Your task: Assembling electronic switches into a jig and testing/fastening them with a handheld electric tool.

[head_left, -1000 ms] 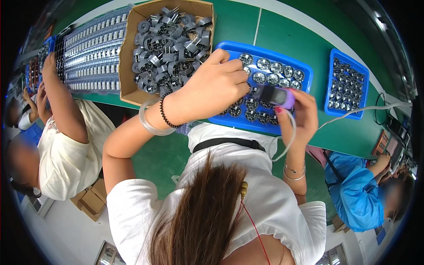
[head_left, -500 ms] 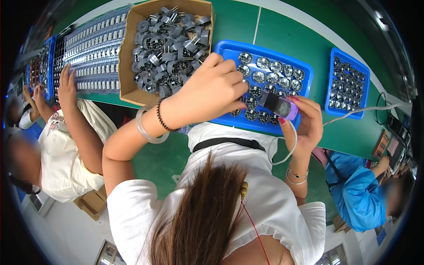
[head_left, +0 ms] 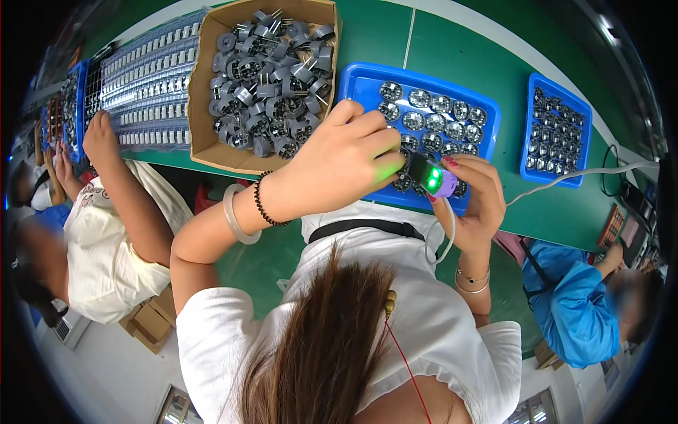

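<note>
My left hand (head_left: 349, 155) is closed, its fingers curled over the near left part of a blue tray (head_left: 353, 76). What its fingertips hold, if anything, is hidden behind the hand. Between the fingers and thumb of my right hand (head_left: 480, 205) is a small purple and black handheld device (head_left: 445, 185) with a light grey cable. Two green lights glow on it, and green light falls on the edge of my left hand. The dark end of the device points at my left fingers. Rows of round parts (head_left: 439, 103) with shiny tops sit in the tray beneath.
At the tray's left stands a cardboard box (head_left: 200, 138) heaped with grey round parts with metal pins. Beyond it lie clear plastic trays (head_left: 152, 88) of small white pieces. A second blue tray (head_left: 526, 166) is at right. Co-workers sit on both sides; the cable (head_left: 551, 181) crosses the green table.
The green lights on the device have come on. My left hand has shifted slightly right and down, my right hand slightly left, bringing hand and device closer. The left co-worker's hand has lowered.
</note>
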Demonstrator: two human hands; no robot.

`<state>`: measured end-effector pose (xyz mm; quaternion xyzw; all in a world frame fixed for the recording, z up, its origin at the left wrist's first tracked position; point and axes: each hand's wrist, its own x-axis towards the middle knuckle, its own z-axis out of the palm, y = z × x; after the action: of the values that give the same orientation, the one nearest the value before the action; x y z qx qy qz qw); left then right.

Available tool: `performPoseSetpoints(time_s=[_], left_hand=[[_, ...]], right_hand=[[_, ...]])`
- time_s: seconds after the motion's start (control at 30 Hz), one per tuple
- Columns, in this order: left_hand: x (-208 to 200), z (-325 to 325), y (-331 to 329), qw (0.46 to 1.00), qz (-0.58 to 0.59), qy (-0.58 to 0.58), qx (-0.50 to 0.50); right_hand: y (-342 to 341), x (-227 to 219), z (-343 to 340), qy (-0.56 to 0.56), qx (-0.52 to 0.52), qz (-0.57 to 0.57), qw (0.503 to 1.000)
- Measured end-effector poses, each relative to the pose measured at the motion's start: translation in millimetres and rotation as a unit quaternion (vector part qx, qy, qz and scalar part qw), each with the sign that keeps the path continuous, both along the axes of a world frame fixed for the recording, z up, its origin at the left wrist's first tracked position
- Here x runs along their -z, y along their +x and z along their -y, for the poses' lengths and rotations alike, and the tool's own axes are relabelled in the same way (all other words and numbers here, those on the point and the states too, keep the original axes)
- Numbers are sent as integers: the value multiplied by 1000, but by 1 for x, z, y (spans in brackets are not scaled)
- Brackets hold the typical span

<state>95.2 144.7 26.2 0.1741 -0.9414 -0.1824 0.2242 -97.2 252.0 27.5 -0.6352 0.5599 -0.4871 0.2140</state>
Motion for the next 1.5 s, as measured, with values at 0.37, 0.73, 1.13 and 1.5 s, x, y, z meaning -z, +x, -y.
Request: performPoseSetpoints(time_s=[0.37,0.73,1.13,1.5], left_hand=[[11,-5,4,991,129,-3,26],[5,-13,15,993,109,12,47],[1,-23,12,1000,2,24,10],[12,-29,21,996,83,-3,21]], right_hand=[[-23,5,-13,-15,75,113,991],[-16,0,-17,16,-28,7,999],[2,-1,-15,11,-64,-31,997],[-17,8,-24,-1,45,135,990]])
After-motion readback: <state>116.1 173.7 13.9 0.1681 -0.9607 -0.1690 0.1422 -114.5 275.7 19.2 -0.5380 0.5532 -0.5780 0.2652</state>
